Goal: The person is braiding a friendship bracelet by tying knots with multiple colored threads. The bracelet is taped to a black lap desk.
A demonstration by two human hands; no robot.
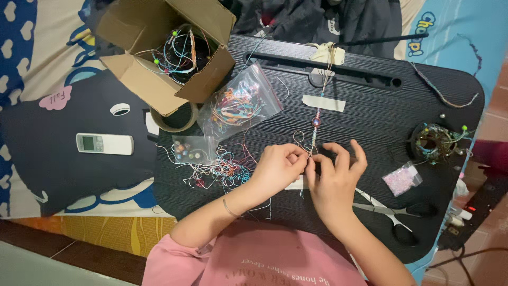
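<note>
Black lap desk (370,122) across the middle. Cardboard box (164,53) of cords at far left, scissors (389,212) near right. Left hand (278,167) and right hand (333,180) together at near centre, fingertips pinched on taped braided cord (316,127) running away toward the far edge.

Head view. Left hand (278,167) and right hand (334,177) pinch the lower end of a taped, beaded cord (316,124) on a black lap desk (381,114). Scissors (389,212) lie at four o'clock of the hands; loose threads (219,169) at nine o'clock; a cardboard box (164,50) at eleven o'clock.
</note>
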